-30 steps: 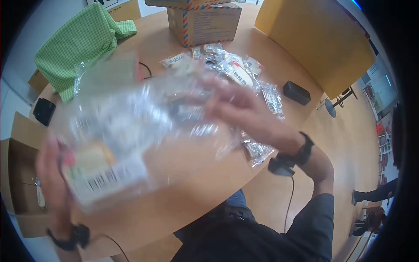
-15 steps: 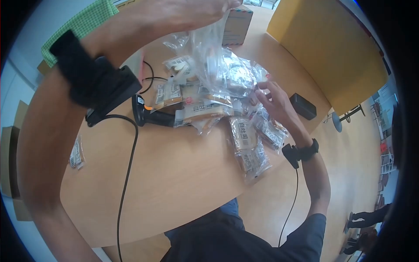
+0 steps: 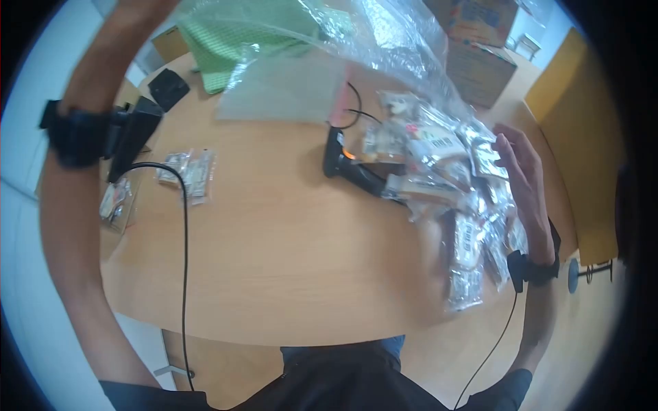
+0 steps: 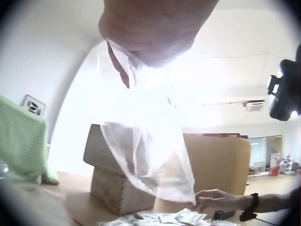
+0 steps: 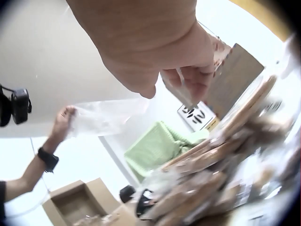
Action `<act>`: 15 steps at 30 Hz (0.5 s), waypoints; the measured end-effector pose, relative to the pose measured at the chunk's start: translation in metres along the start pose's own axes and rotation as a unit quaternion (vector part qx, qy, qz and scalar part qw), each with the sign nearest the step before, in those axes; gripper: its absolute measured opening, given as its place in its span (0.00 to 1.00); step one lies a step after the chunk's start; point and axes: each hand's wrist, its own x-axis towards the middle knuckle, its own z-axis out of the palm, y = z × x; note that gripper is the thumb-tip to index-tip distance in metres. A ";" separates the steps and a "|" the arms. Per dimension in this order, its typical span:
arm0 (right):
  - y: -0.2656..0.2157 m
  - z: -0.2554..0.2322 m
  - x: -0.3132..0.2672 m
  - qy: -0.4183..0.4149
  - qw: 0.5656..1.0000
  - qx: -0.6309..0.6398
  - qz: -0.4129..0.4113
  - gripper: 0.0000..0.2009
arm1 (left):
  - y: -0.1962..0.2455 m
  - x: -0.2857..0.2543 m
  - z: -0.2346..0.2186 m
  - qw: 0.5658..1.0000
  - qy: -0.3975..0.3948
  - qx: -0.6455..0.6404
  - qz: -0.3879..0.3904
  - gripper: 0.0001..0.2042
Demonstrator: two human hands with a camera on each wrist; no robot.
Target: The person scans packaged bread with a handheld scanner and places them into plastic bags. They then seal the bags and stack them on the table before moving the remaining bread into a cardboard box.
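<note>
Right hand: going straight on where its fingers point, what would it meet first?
The right hand would probably meet the clear plastic bag, which the fingertips seem to touch; the lower cardboard box looks farther on, though depth is unclear.

Dark short sleeves (image 3: 504, 390), black wrist straps (image 3: 81, 135) with boxy cameras, black cables (image 3: 186, 267).

So the pile (image 3: 439, 147) is on your right side of the table (image 3: 274, 260), with the scanner (image 3: 356, 177) at its left edge and the boxes (image 3: 480, 72) behind. You've got the cloth (image 3: 223, 51) back left, loose packs (image 3: 186, 176) over on your left, and more packs in the open box (image 5: 102, 195) past them.
</note>
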 end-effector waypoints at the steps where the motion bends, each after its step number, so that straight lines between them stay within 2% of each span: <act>1: -0.025 0.013 0.005 -0.025 0.997 0.068 -0.003 0.27 | 0.002 -0.018 -0.004 0.988 0.029 -0.003 -0.150 0.15; 3: -0.062 0.046 0.016 -0.036 0.989 0.143 -0.014 0.27 | -0.049 -0.045 0.006 0.963 0.045 -0.050 -0.262 0.16; 5: -0.089 0.075 0.031 -0.029 0.990 0.125 -0.055 0.26 | -0.133 -0.080 0.030 0.966 0.010 0.064 -0.250 0.16; 7: -0.104 0.102 0.052 -0.045 0.992 0.092 -0.069 0.24 | -0.186 -0.125 0.064 0.962 -0.039 0.085 -0.257 0.18; 8: -0.110 0.117 0.063 -0.051 0.990 -0.001 -0.133 0.23 | -0.207 -0.146 0.079 0.942 -0.062 0.111 -0.309 0.19; 9: -0.114 0.133 0.073 -0.055 0.975 -0.091 -0.193 0.22 | -0.225 -0.167 0.094 0.918 -0.089 0.136 -0.361 0.19; 10: -0.115 0.151 0.085 -0.033 0.953 -0.139 -0.268 0.22 | -0.239 -0.194 0.106 0.925 -0.086 0.120 -0.351 0.21; 11: -0.115 0.167 0.096 -0.040 0.952 -0.133 -0.271 0.22 | -0.252 -0.218 0.116 0.931 -0.081 0.102 -0.341 0.23; 12: -0.116 0.182 0.106 -0.068 0.933 -0.180 -0.304 0.22 | -0.260 -0.240 0.125 0.928 -0.082 0.108 -0.348 0.23; 13: -0.115 0.198 0.113 -0.096 0.911 -0.225 -0.333 0.22 | -0.264 -0.262 0.133 0.914 -0.112 0.177 -0.348 0.25; 14: -0.115 0.217 0.120 -0.099 0.905 -0.210 -0.357 0.18 | -0.271 -0.281 0.132 0.894 -0.142 0.245 -0.348 0.28; 15: -0.126 0.230 0.121 -0.108 0.903 -0.201 -0.363 0.18 | -0.277 -0.288 0.115 0.888 -0.145 0.252 -0.357 0.28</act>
